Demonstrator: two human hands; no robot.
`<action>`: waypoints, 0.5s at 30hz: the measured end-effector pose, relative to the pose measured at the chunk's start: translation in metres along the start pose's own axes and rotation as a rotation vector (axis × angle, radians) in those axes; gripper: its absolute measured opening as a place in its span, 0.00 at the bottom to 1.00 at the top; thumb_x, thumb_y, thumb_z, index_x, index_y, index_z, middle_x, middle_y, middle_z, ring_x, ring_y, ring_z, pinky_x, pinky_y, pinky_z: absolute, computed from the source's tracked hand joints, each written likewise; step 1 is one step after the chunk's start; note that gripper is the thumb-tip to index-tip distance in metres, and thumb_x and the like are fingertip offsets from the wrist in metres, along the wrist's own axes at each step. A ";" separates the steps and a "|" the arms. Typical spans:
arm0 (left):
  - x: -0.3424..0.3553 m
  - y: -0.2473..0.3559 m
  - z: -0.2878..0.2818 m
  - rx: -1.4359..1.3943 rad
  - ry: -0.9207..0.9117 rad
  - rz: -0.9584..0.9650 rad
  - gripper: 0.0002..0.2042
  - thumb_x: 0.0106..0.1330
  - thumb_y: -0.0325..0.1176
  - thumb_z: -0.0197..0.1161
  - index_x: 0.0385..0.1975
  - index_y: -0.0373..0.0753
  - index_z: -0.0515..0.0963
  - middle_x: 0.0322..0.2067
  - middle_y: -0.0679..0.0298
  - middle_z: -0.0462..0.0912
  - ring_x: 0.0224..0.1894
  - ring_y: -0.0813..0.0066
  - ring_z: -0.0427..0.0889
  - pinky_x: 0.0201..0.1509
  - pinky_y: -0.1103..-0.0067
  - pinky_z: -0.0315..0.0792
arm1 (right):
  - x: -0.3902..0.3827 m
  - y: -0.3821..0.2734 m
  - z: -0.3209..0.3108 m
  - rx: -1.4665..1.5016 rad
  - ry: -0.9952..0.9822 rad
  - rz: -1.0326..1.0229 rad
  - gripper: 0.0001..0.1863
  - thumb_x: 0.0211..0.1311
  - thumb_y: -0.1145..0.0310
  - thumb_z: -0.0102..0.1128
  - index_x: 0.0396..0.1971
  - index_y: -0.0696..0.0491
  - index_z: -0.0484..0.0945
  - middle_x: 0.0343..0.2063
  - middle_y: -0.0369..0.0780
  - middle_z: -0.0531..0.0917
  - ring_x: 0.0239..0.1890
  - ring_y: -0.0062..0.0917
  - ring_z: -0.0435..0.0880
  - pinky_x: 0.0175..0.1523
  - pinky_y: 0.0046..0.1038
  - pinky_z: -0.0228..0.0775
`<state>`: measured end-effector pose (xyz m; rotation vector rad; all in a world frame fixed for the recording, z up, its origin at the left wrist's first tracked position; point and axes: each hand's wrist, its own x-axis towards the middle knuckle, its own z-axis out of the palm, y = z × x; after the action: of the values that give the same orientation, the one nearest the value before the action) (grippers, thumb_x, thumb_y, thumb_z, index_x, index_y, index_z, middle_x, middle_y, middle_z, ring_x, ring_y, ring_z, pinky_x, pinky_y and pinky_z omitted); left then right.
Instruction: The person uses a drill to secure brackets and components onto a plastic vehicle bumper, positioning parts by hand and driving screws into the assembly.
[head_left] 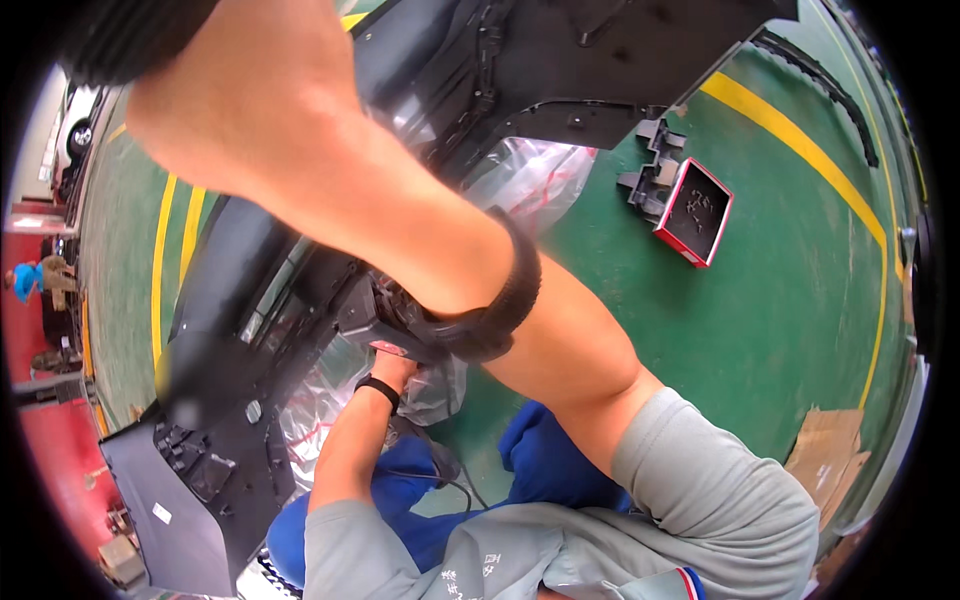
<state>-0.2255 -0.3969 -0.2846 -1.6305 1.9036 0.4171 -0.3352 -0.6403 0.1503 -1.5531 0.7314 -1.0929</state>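
My right arm crosses the picture from the lower right to the upper left, a black band around its wrist. Beyond the band, my right hand [330, 170] is very close and blurred, its fingers out of sight. My left hand [397, 368] reaches up under a dark blocky object [372, 312] with a red patch; its fingers are hidden, so its grip does not show. That hand is beside the inner face of a large black car bumper [560, 65], which curves from the top down to the lower left. Clear plastic film [535, 180] lies beneath the bumper.
On the green floor, an open red-and-white box [700, 205] holds small dark fasteners, next to a black plastic bracket [655, 165]. A curved black strip [825, 90] lies far right, cardboard [828, 455] lower right. A person [40, 278] is at the far left.
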 end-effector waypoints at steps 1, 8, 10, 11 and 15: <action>-0.003 0.002 0.002 -0.001 0.056 0.043 0.28 0.47 0.45 0.76 0.47 0.38 0.80 0.45 0.54 0.81 0.52 0.57 0.80 0.51 0.67 0.77 | -0.001 0.002 -0.005 0.002 -0.023 0.007 0.11 0.51 0.67 0.66 0.22 0.60 0.84 0.25 0.50 0.86 0.35 0.43 0.88 0.44 0.35 0.81; -0.019 0.007 -0.047 -0.025 0.012 0.095 0.29 0.43 0.46 0.76 0.45 0.38 0.80 0.42 0.56 0.80 0.49 0.60 0.81 0.49 0.70 0.76 | -0.007 0.013 -0.037 -0.159 0.131 -0.044 0.13 0.53 0.64 0.62 0.26 0.60 0.85 0.27 0.52 0.86 0.37 0.46 0.88 0.42 0.38 0.82; -0.032 0.003 -0.060 -0.030 -0.048 0.035 0.29 0.42 0.45 0.76 0.44 0.36 0.79 0.41 0.56 0.79 0.47 0.61 0.81 0.47 0.70 0.77 | -0.007 0.015 -0.031 -0.268 0.277 -0.301 0.11 0.52 0.68 0.61 0.27 0.62 0.83 0.28 0.52 0.86 0.34 0.43 0.87 0.43 0.38 0.78; -0.030 0.004 -0.062 -0.044 0.021 0.040 0.30 0.42 0.45 0.76 0.45 0.35 0.79 0.41 0.55 0.79 0.47 0.61 0.81 0.47 0.70 0.77 | -0.007 0.013 -0.040 -0.190 0.281 -0.303 0.09 0.50 0.71 0.60 0.26 0.63 0.81 0.26 0.49 0.84 0.31 0.40 0.85 0.40 0.36 0.76; -0.011 0.013 -0.131 -0.091 -0.030 0.018 0.39 0.45 0.46 0.75 0.55 0.27 0.74 0.53 0.47 0.76 0.55 0.58 0.80 0.56 0.71 0.76 | -0.015 -0.016 -0.065 -0.012 0.330 -0.118 0.04 0.44 0.78 0.62 0.21 0.63 0.79 0.17 0.40 0.78 0.20 0.26 0.77 0.28 0.29 0.65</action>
<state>-0.2677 -0.4626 -0.1774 -1.6564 1.9036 0.5402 -0.4021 -0.6495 0.1634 -1.4564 0.8757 -1.4570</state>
